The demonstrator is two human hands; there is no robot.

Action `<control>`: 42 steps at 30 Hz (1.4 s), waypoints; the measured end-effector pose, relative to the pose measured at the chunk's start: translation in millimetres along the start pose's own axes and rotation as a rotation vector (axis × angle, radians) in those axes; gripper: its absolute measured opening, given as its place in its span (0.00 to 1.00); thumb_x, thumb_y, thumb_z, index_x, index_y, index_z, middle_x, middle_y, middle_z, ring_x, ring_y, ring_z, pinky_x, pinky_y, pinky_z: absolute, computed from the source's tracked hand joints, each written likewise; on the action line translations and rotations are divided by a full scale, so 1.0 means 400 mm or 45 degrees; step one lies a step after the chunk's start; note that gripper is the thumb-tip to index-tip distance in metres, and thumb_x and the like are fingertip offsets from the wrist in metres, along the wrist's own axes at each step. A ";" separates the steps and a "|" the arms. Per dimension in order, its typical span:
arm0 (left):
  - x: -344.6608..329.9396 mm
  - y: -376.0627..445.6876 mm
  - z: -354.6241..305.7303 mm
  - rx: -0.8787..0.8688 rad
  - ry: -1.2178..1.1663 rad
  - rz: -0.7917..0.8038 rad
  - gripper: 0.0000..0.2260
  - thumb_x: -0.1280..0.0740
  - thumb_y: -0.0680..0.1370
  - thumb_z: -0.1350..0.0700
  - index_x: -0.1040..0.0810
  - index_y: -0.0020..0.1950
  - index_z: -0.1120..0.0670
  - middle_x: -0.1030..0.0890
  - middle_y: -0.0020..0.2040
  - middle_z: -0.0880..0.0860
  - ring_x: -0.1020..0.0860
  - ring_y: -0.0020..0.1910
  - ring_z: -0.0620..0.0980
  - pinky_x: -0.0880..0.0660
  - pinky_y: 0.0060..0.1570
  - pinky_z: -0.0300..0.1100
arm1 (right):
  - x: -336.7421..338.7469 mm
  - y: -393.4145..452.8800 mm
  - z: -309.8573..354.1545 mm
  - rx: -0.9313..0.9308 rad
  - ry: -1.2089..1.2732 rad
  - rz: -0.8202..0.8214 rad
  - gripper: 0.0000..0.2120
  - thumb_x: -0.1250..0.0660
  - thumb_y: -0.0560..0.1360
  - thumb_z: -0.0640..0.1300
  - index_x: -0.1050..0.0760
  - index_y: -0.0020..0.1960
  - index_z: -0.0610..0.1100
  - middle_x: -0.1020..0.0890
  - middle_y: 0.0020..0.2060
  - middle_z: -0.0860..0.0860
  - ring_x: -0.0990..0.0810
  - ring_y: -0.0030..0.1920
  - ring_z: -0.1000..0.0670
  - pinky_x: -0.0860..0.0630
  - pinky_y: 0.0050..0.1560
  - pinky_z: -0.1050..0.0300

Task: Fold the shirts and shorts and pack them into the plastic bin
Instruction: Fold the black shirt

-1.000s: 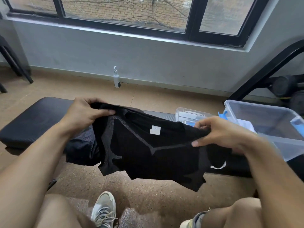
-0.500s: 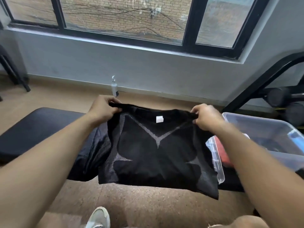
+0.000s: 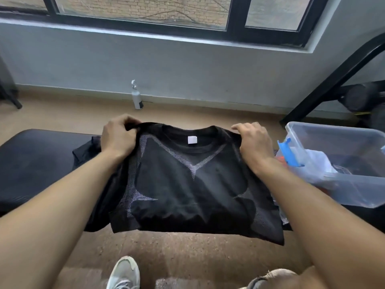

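shirt (image 3: 193, 184): black, mesh panels showing pale lines, white tag inside the collar; spread flat across the bench with collar on the far side, near hem hanging just over the bench's near edge
left hand (image 3: 118, 138): fingers curled, pinching the shirt's left shoulder at the far corner; cloth bunched under thumb and fingers
right hand (image 3: 253, 140): fingers bent over the shirt's right shoulder, gripping the cloth at the far corner; knuckles up, fingertips hidden past the edge
bench (image 3: 35, 161): black padded, runs left to right under the shirt; left part bare
other dark clothing (image 3: 87, 151): crumpled black cloth just beside the shirt's left side, partly under the left forearm; shirt or shorts, cannot tell
bin (image 3: 341, 163): clear plastic, on the bench at right, just beside the right forearm; blue latch on its near-left corner; pale and dark items inside, blurred through the wall
red-orange item (image 3: 281, 159): small patch between the right wrist and the bin, mostly hidden, possibly clothing
spray bottle (image 3: 137, 97): white, upright on the floor against the wall, well beyond the bench
window (image 3: 145, 9): black frame above a grey wall, brick outside
black metal frame (image 3: 333, 80): slanted bar at far right, dark round weights behind it
floor (image 3: 187, 253): tan, speckled near the feet
shoe (image 3: 125, 274): pale grey sneaker at the bottom edge, below the shirt's hem
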State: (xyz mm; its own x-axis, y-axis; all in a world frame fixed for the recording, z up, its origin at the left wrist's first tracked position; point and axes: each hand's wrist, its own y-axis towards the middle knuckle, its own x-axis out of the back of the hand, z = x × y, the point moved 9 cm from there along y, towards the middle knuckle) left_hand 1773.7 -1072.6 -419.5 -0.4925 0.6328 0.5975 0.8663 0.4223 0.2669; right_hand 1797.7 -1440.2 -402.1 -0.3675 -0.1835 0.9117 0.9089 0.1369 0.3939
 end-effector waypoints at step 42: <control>-0.227 -0.259 -0.144 0.056 -0.244 0.730 0.13 0.33 0.81 0.50 0.19 0.63 0.54 0.17 0.59 0.50 0.20 0.59 0.47 0.28 0.53 0.36 | 0.024 -0.101 0.058 -0.411 1.037 0.328 0.36 0.30 0.70 0.32 0.33 0.75 0.50 0.21 0.57 0.47 0.21 0.54 0.48 0.27 0.48 0.62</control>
State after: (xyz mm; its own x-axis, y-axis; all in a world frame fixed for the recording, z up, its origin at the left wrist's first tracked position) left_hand 1733.3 -1211.2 -458.1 0.0423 0.8713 0.4889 0.9958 0.0029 -0.0915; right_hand 1752.8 -1425.0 -406.6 -0.0040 -0.8321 0.5546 0.9996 0.0124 0.0259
